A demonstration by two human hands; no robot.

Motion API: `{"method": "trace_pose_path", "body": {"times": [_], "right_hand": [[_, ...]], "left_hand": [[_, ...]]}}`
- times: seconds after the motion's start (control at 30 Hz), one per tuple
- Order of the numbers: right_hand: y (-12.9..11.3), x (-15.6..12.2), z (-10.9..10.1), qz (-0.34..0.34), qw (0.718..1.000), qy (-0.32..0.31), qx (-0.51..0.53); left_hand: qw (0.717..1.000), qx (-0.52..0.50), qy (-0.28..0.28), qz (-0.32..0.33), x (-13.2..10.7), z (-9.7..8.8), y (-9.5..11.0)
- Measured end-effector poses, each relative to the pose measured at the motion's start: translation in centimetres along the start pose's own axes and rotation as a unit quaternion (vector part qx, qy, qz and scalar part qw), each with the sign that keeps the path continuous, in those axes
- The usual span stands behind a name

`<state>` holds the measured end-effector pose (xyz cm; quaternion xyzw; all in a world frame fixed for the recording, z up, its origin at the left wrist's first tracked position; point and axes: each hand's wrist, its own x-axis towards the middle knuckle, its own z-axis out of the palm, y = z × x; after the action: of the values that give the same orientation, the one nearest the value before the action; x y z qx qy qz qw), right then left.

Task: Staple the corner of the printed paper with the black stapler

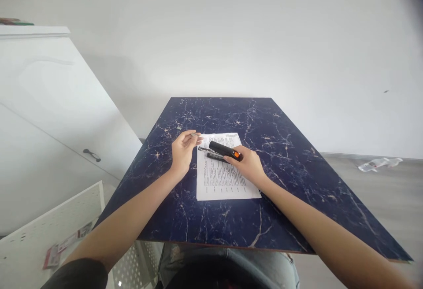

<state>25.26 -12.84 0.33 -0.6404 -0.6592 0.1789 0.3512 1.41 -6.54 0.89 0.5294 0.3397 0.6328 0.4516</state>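
A black stapler (pixel 222 150) with an orange rear end lies open over printed sheets of paper (pixel 222 178) on the dark blue marbled table (pixel 280 148). My right hand (pixel 249 164) grips the stapler's rear end and rests on the paper. My left hand (pixel 183 149) hovers at the paper's top left corner, fingers pinched on a small silvery strip that looks like staples (pixel 194 135), just left of the stapler's metal front.
A white cabinet (pixel 49 117) with a dark handle stands to the left. A white perforated shelf (pixel 66 218) with small packets sits low on the left. A plastic bottle (pixel 378 164) lies on the grey floor at right. A white wall is behind the table.
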Motion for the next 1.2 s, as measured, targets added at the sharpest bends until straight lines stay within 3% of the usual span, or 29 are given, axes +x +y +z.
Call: {"method": "trace_pose_path", "body": {"times": [0.3, 0.43, 0.57, 0.73, 0.87, 1.07, 1.2], "right_hand": [[0.5, 0.2, 0.4, -0.041, 0.998, -0.045, -0.015], [0.6, 0.7, -0.5, -0.074, 0.993, -0.093, -0.029], [0.6, 0.9, -1.9, -0.146, 0.986, -0.061, 0.052], [0.3, 0.2, -2.5, -0.324, 0.933, -0.044, 0.149], [0.4, 0.1, -1.9, -0.398, 0.905, -0.058, 0.139], [0.9, 0.0, -1.8, -0.431, 0.9, -0.053, 0.037], [0.2, 0.3, -2.4, -0.345, 0.933, -0.07, 0.078]], "left_hand": [[0.967, 0.15, -0.176, 0.104, -1.7, 0.7, -0.3], [0.927, 0.205, -0.228, 0.214, -1.7, 0.8, -0.8], [0.895, 0.249, -0.242, 0.279, -2.0, 1.0, -0.7], [0.907, 0.25, -0.259, 0.219, -3.0, 1.4, -0.5], [0.918, 0.223, -0.28, 0.172, -3.4, 1.3, -0.5], [0.926, 0.197, -0.296, 0.129, -3.8, 1.3, -1.0], [0.926, 0.199, -0.29, 0.134, -3.8, 1.4, -0.6]]}}
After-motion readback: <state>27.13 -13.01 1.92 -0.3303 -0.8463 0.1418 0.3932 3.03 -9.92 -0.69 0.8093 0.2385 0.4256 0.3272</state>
